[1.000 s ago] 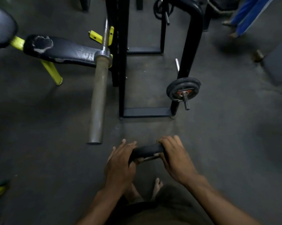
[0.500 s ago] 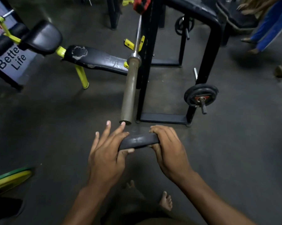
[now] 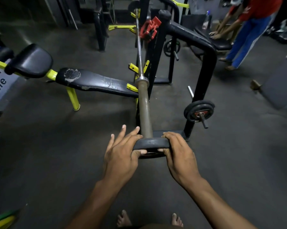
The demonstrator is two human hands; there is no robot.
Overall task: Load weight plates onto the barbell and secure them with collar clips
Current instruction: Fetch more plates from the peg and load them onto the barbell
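A small black weight plate (image 3: 151, 142) is held edge-up between both hands at the near tip of the barbell sleeve (image 3: 144, 111). The sleeve's end is hidden behind the plate. My left hand (image 3: 121, 154) grips the plate's left edge with thumb underneath and fingers spread over the top. My right hand (image 3: 179, 152) holds its right edge the same way. The barbell shaft (image 3: 139, 47) runs away from me on yellow rack hooks (image 3: 133, 67). A red collar clip (image 3: 150, 29) sits on the black rack upright beside the shaft.
A black bench with yellow legs (image 3: 93, 83) lies left of the bar. A black plate tree (image 3: 205, 68) on the right carries a plate (image 3: 199, 111) on a peg. Another person (image 3: 248, 30) bends over at the back right. Green-yellow plates (image 3: 2, 219) lie bottom left.
Both hands have carried the plate up and forward from beside the sleeve's end to its tip. The view has tilted up, showing the rack and clip.
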